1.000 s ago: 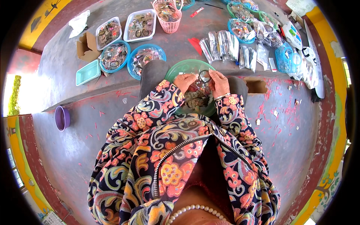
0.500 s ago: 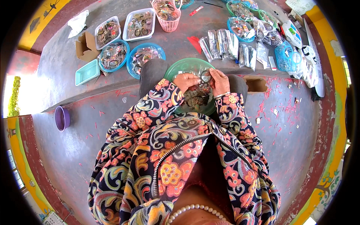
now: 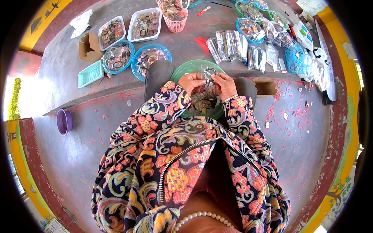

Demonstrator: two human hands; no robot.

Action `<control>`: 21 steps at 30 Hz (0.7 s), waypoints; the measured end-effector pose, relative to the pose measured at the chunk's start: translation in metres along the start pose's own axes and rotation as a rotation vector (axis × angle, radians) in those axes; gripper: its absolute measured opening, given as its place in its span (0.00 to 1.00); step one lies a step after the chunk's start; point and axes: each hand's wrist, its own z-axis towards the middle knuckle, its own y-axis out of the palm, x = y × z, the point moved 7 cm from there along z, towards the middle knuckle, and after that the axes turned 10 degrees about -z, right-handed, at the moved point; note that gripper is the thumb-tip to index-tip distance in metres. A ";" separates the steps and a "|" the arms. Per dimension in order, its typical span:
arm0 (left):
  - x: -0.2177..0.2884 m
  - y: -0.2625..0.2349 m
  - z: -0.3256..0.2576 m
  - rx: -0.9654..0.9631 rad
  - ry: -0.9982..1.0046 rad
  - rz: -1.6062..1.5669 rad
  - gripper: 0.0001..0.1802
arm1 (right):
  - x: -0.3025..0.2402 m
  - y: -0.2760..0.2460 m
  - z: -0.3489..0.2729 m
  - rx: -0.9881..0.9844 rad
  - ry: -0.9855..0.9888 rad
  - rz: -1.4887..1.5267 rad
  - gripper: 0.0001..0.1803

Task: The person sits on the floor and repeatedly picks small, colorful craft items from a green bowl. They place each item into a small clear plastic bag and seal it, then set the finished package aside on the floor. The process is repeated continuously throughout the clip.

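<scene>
A round green basin (image 3: 178,70) rests between my knees, with clear packets and dark, tangled-looking small items inside. Above it, my right hand (image 3: 226,86) pinches a small clear plastic packet (image 3: 208,73) with a dark ring-shaped item showing in or beside it. From the other side my left hand (image 3: 190,82) meets it, thumb and fingers pressed together at the packet's lower edge. Both hands are closed, their fingertips a short gap apart. What exactly lies between the left fingertips is too small to make out.
Ahead on the grey ledge stand white trays (image 3: 157,34), blue bowls (image 3: 169,54) and a pink basket (image 3: 176,26), all with small packets. Bundled clear sleeves (image 3: 231,46) and a blue basket (image 3: 296,58) lie to the right. A purple tub (image 3: 64,122) sits on the floor at left.
The dark ring and plastic have shifted slightly left and tilted between my hands. My right hand has moved a little lower, and the packet now looks shinier and narrower.
</scene>
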 end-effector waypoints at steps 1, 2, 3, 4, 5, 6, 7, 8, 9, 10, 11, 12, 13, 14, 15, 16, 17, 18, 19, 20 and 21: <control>-0.001 -0.001 0.000 0.003 -0.012 0.019 0.04 | 0.000 0.000 0.000 -0.002 0.000 -0.009 0.06; -0.001 -0.001 0.000 0.006 -0.024 0.036 0.04 | 0.000 -0.001 0.000 -0.003 0.000 -0.020 0.06; -0.002 -0.001 0.000 0.009 -0.036 0.054 0.05 | 0.001 -0.002 0.001 -0.004 0.000 -0.030 0.06; -0.004 -0.002 0.001 0.020 -0.045 0.060 0.05 | 0.001 -0.002 0.001 -0.004 -0.004 -0.044 0.06; -0.005 -0.003 0.002 0.030 -0.054 0.067 0.05 | 0.002 -0.003 0.003 -0.004 -0.008 -0.058 0.06; -0.006 -0.003 0.002 0.040 -0.064 0.073 0.05 | 0.003 -0.003 0.003 -0.003 -0.012 -0.073 0.06; -0.005 -0.005 0.001 0.046 -0.060 0.105 0.05 | 0.003 -0.002 0.003 -0.012 0.001 -0.064 0.06; -0.001 -0.004 0.000 0.051 -0.056 0.140 0.05 | 0.004 -0.001 0.003 -0.022 0.013 -0.053 0.07; 0.002 -0.004 -0.001 0.057 -0.052 0.174 0.06 | 0.004 -0.001 0.003 -0.031 0.026 -0.043 0.07; 0.003 -0.005 -0.001 0.078 -0.032 0.108 0.06 | 0.005 0.000 0.003 -0.041 0.032 -0.048 0.07; 0.003 -0.005 -0.002 0.100 -0.010 0.041 0.06 | 0.006 0.001 0.004 -0.052 0.038 -0.053 0.07; 0.003 -0.006 -0.002 0.122 0.011 -0.026 0.06 | 0.007 0.002 0.004 -0.063 0.044 -0.059 0.07; 0.004 -0.006 -0.001 0.130 0.023 -0.047 0.06 | 0.008 0.003 0.004 -0.072 0.053 -0.056 0.07; 0.005 -0.006 -0.001 0.138 0.035 -0.069 0.06 | 0.008 0.003 0.003 -0.080 0.061 -0.054 0.07; 0.005 -0.006 -0.001 0.146 0.047 -0.091 0.06 | 0.009 0.004 0.003 -0.088 0.070 -0.051 0.07; 0.007 -0.006 -0.001 0.150 0.068 -0.072 0.06 | 0.010 0.004 0.003 -0.086 0.075 -0.042 0.07; 0.008 -0.007 -0.001 0.154 0.088 -0.054 0.07 | 0.010 0.003 0.003 -0.085 0.081 -0.032 0.07; 0.010 -0.007 -0.002 0.158 0.109 -0.036 0.07 | 0.011 0.002 0.004 -0.083 0.086 -0.023 0.07; 0.010 -0.007 -0.001 0.156 0.112 -0.028 0.07 | 0.011 0.001 0.004 -0.088 0.079 -0.029 0.07; 0.010 -0.008 -0.001 0.153 0.116 -0.020 0.07 | 0.012 0.001 0.005 -0.092 0.071 -0.036 0.07; 0.011 -0.008 0.000 0.151 0.120 -0.012 0.07 | 0.012 0.000 0.006 -0.097 0.064 -0.043 0.07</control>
